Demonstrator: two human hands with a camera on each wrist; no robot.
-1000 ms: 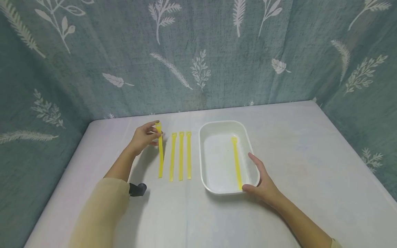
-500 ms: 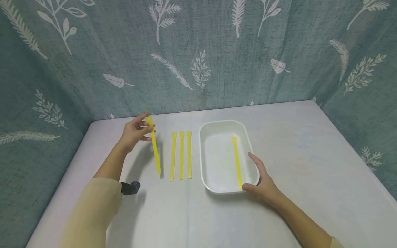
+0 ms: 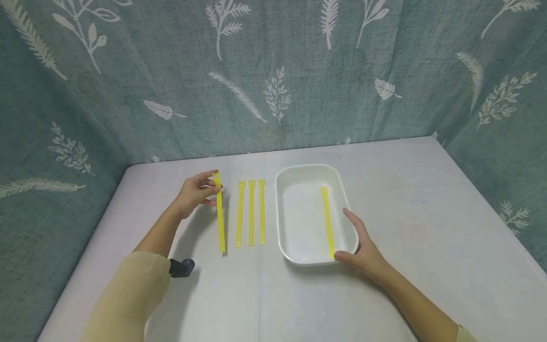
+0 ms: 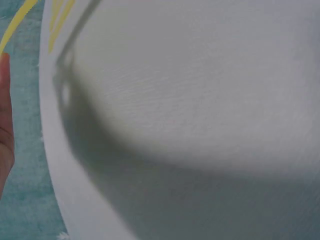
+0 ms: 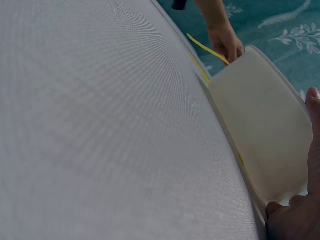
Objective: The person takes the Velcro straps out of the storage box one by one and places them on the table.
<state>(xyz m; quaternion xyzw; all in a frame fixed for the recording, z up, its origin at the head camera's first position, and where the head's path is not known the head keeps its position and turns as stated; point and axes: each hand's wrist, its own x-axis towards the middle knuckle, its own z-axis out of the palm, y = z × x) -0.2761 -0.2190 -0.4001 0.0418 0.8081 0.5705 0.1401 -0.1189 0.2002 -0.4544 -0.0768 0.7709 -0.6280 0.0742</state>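
Note:
In the head view my left hand (image 3: pixel 194 195) pinches a yellow cable strap (image 3: pixel 221 223) near its slotted head, and the strap hangs down with its tail end close over the table. The left wrist view catches only the fingers (image 4: pixel 5 100) and part of the held strap (image 4: pixel 17 22). Beside it, three matching yellow straps (image 3: pixel 251 213) lie parallel on the table. My right hand (image 3: pixel 363 249) grips the near right corner of a white plastic tray (image 3: pixel 279 228), thumb on the near rim. Inside the tray, another yellow strap (image 3: pixel 327 223) lies along the right side.
A white cloth covers the table (image 3: pixel 410 190). Teal curtain (image 3: pixel 171 71) with white leaf prints closes off the back and both sides. A black wrist-camera mount (image 3: pixel 181 268) sticks out from the left sleeve.
My left hand lifted up and left with the strap, then came back down to the right, and the strap's tail end is lower now. My right hand keeps its grip on the tray.

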